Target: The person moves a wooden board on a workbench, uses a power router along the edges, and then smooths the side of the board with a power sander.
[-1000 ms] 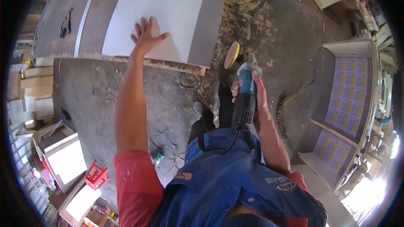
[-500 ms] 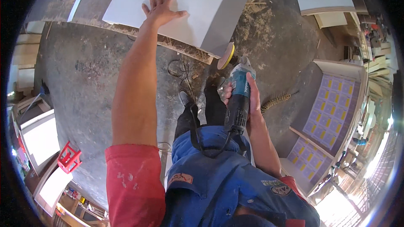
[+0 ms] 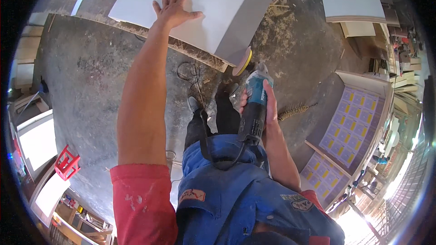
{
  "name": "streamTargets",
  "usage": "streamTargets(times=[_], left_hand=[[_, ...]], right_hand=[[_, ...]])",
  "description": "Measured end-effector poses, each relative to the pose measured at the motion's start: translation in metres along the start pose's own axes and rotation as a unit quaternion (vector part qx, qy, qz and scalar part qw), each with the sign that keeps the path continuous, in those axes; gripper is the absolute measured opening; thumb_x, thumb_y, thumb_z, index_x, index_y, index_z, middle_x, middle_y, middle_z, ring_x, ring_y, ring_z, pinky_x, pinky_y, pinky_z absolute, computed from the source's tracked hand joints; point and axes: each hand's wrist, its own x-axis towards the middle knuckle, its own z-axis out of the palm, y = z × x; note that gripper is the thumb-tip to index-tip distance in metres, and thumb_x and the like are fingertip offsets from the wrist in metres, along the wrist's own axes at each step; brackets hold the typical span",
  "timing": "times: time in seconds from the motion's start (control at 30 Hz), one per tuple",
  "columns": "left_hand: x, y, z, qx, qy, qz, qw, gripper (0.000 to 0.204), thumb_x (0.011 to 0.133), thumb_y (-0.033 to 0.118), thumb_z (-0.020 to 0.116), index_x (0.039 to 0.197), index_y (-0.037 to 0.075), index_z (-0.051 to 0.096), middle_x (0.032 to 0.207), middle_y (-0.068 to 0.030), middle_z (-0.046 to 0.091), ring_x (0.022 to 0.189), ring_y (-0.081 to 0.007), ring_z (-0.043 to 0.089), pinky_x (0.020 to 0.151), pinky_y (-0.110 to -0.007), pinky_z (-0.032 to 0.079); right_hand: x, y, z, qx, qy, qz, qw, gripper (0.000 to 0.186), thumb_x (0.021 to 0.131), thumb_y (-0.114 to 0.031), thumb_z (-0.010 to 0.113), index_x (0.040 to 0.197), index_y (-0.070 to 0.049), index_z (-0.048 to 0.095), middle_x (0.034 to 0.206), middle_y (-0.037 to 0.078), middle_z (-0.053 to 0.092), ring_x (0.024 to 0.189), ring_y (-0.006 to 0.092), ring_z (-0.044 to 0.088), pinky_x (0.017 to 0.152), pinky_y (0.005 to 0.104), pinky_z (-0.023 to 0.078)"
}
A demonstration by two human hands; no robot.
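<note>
My left hand [image 3: 174,10] lies flat with its fingers spread on a white panel [image 3: 213,7], which has a grey band along its right side. In my right hand [image 3: 269,102] is an angle grinder [image 3: 255,95] with a teal and black body, gripped around its middle. The sanding disc [image 3: 242,62], with a yellow edge, is right by the panel's near right corner; whether it touches cannot be told. From the grinder's rear end a black power cord [image 3: 242,152] loops in front of my blue apron.
Cords [image 3: 193,75] lie on the floor by my feet. A coiled yellowish hose [image 3: 295,112] is at right, near an open wooden cabinet [image 3: 363,81] holding printed sheets. Another white-topped piece [image 3: 353,7] stands at far right, a red stool [image 3: 67,163] at left.
The view has shifted slightly. The grinder's disc has come a little closer to the panel's corner. My left hand stays on the panel.
</note>
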Motion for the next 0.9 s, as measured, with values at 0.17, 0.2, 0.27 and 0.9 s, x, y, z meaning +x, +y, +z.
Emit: streamTargets(times=[0.17, 0.2, 0.27, 0.9], left_hand=[[0.000, 0.004, -0.001, -0.006, 0.005, 0.001, 1.000, 0.116, 0.073, 0.079, 0.070, 0.165, 0.033, 0.018, 0.174, -0.0085, 0.003, 0.159, -0.0363, -0.005, 0.122, -0.070, 0.000], [0.000, 0.005, -0.001, -0.003, 0.000, -0.002, 1.000, 0.116, 0.073, 0.080, 0.070, 0.165, 0.033, 0.018, 0.174, -0.0082, 0.003, 0.159, -0.0358, -0.006, 0.122, -0.069, 0.000], [0.000, 0.001, 0.000, -0.001, -0.001, -0.010, 1.000, 0.116, 0.073, 0.081, 0.070, 0.165, 0.033, 0.018, 0.174, -0.0079, 0.003, 0.159, -0.0354, -0.006, 0.122, -0.069, 0.000], [-0.014, 0.000, -0.012, -0.020, -0.010, -0.010, 1.000, 0.115, 0.075, 0.079, 0.070, 0.165, 0.035, 0.015, 0.174, -0.0045, -0.001, 0.159, -0.0317, -0.008, 0.123, -0.064, -0.003]], right_hand=[[-0.003, 0.004, 0.000, 0.009, 0.014, 0.016, 1.000, 0.065, 0.095, -0.063, 0.059, 0.101, 0.001, 0.063, 0.080, 0.014, 0.069, 0.068, 0.0271, 0.071, 0.063, 0.0452, 0.064], [-0.002, 0.003, 0.001, 0.012, 0.022, 0.018, 1.000, 0.065, 0.094, -0.063, 0.060, 0.101, 0.001, 0.062, 0.080, 0.014, 0.068, 0.067, 0.0270, 0.071, 0.062, 0.0451, 0.064], [0.000, -0.002, 0.004, 0.012, 0.027, 0.023, 0.999, 0.065, 0.094, -0.063, 0.060, 0.101, 0.001, 0.062, 0.080, 0.015, 0.068, 0.067, 0.0269, 0.071, 0.062, 0.0451, 0.064], [0.071, -0.125, 0.027, -0.013, -0.016, 0.001, 1.000, 0.060, 0.094, -0.062, 0.060, 0.093, -0.002, 0.063, 0.076, 0.015, 0.067, 0.065, 0.0275, 0.069, 0.060, 0.0431, 0.062]])
